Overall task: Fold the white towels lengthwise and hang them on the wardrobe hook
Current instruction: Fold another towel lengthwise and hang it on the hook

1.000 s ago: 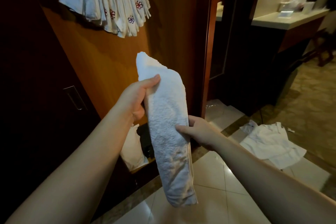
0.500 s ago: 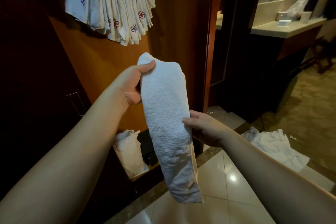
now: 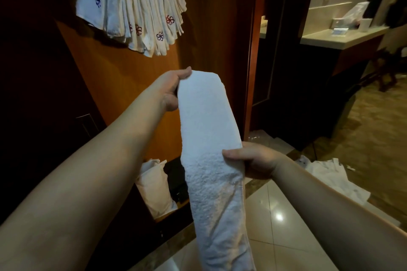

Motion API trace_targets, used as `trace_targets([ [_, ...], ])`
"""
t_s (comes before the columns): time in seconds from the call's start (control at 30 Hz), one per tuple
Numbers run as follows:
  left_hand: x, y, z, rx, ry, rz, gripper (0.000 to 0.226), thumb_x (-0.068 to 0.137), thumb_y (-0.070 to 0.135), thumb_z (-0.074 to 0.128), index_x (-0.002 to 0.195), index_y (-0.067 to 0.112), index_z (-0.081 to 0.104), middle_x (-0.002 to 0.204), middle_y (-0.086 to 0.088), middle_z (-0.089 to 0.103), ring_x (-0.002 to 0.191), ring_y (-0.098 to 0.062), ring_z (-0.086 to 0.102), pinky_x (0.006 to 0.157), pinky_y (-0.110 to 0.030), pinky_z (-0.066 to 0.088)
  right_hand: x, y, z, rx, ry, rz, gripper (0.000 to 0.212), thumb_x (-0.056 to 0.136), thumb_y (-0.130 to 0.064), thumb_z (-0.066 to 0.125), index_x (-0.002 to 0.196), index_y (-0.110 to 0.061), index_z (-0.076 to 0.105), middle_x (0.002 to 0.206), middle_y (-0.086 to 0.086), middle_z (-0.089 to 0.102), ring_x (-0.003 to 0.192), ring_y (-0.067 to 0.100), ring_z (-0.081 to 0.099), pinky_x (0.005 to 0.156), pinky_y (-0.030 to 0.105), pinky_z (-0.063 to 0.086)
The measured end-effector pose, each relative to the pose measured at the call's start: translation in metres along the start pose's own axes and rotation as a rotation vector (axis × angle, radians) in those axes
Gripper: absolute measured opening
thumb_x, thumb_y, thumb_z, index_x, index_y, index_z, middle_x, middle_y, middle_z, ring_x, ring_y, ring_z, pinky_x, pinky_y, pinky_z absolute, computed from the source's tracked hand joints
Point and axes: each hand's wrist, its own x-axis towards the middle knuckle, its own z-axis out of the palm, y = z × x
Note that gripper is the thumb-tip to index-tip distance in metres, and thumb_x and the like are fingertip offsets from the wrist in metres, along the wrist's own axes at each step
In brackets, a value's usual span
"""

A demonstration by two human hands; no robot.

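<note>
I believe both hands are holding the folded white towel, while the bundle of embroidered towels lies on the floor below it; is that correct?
Not quite. The left hand and right hand do hold the folded white towel, but the bundle of embroidered towels is not on the floor: the head view shows it hanging high on the wardrobe, above the held towel.
</note>
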Motion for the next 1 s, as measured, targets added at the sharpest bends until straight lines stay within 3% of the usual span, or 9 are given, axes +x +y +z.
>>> trace_targets([
  [0.1, 0.01, -0.007, 0.001, 0.06, 0.004, 0.012, 0.031, 0.103, 0.033, 0.054, 0.116, 0.007, 0.063, 0.118, -0.011, 0.072, 0.103, -0.024, 0.072, 0.084, -0.035, 0.058, -0.001, -0.013, 0.002, 0.036, 0.04, -0.069, 0.06, 0.057, -0.049, 0.094, 0.108, -0.021, 0.08, 0.116, 0.006, 0.074, 0.11, 0.023, 0.069, 0.092, 0.035, 0.055],
  [0.2, 0.019, -0.019, -0.001, 0.078, -0.013, -0.006, 0.035, 0.104, 0.036, 0.05, 0.087, 0.01, 0.064, 0.087, -0.009, 0.069, 0.074, -0.021, 0.073, 0.062, -0.027, 0.059, -0.001, -0.028, 0.005, 0.093, 0.051, -0.123, 0.062, 0.058, -0.049, 0.094, 0.109, -0.017, 0.079, 0.117, 0.008, 0.074, 0.111, 0.024, 0.069, 0.089, 0.033, 0.056],
  [0.23, 0.02, -0.025, -0.002, 0.062, -0.027, -0.029, 0.036, 0.103, 0.039, 0.052, 0.082, 0.012, 0.063, 0.084, -0.008, 0.066, 0.076, -0.023, 0.072, 0.064, -0.03, 0.06, -0.001, -0.033, 0.005, 0.113, 0.057, -0.143, 0.06, 0.059, -0.049, 0.094, 0.109, -0.018, 0.08, 0.117, 0.008, 0.074, 0.111, 0.024, 0.069, 0.089, 0.033, 0.057],
  [0.33, 0.023, -0.04, -0.008, -0.001, -0.036, -0.118, 0.037, 0.095, 0.046, 0.064, 0.109, 0.012, 0.068, 0.113, -0.01, 0.066, 0.112, -0.028, 0.064, 0.086, -0.041, 0.056, 0.002, -0.046, 0.004, 0.175, 0.11, -0.202, 0.046, 0.073, -0.044, 0.084, 0.109, -0.016, 0.079, 0.12, 0.012, 0.072, 0.114, 0.026, 0.068, 0.089, 0.034, 0.057],
  [0.43, 0.022, -0.054, -0.015, 0.041, -0.085, -0.175, 0.05, 0.095, 0.047, 0.066, 0.134, 0.015, 0.063, 0.136, -0.011, 0.064, 0.123, -0.029, 0.063, 0.106, -0.043, 0.048, 0.008, -0.057, 0.0, 0.25, 0.197, -0.26, 0.048, 0.082, -0.041, 0.069, 0.117, -0.009, 0.073, 0.127, 0.016, 0.069, 0.119, 0.03, 0.066, 0.09, 0.038, 0.058],
  [0.6, 0.016, -0.076, -0.028, 0.206, -0.084, 0.007, 0.055, 0.1, 0.06, 0.044, 0.126, 0.017, 0.067, 0.125, -0.002, 0.066, 0.111, -0.025, 0.066, 0.103, -0.053, 0.048, 0.017, -0.071, -0.006, 0.295, 0.341, -0.347, 0.04, 0.096, -0.039, 0.055, 0.119, -0.009, 0.068, 0.122, 0.014, 0.071, 0.115, 0.028, 0.068, 0.087, 0.037, 0.06],
  [0.7, -0.001, -0.087, -0.028, 0.168, 0.067, 0.17, 0.051, 0.102, 0.056, 0.042, 0.111, 0.014, 0.069, 0.115, -0.011, 0.073, 0.11, -0.032, 0.069, 0.09, -0.043, 0.056, 0.022, -0.076, -0.006, 0.228, 0.438, -0.387, 0.038, 0.1, -0.04, 0.053, 0.12, -0.011, 0.067, 0.119, 0.012, 0.073, 0.111, 0.025, 0.07, 0.081, 0.035, 0.061],
  [0.83, -0.028, -0.095, -0.022, 0.166, 0.329, 0.576, 0.035, 0.105, 0.046, 0.04, 0.098, 0.03, 0.07, 0.094, 0.007, 0.074, 0.099, -0.02, 0.067, 0.081, -0.03, 0.049, 0.03, -0.086, -0.004, 0.092, 0.515, -0.389, 0.045, 0.101, -0.048, 0.048, 0.129, -0.014, 0.06, 0.12, 0.009, 0.073, 0.111, 0.025, 0.07, 0.086, 0.044, 0.059],
  [1.0, -0.07, -0.102, -0.003, 0.14, 0.001, 0.721, 0.051, 0.102, 0.052, 0.034, 0.08, 0.029, 0.074, 0.077, -0.006, 0.073, 0.073, -0.023, 0.071, 0.067, -0.029, 0.057, 0.045, -0.105, 0.011, 0.009, 0.577, -0.417, 0.036, 0.101, -0.048, 0.049, 0.116, -0.017, 0.061, 0.109, 0.009, 0.076, 0.102, 0.028, 0.074, 0.08, 0.053, 0.06],
])
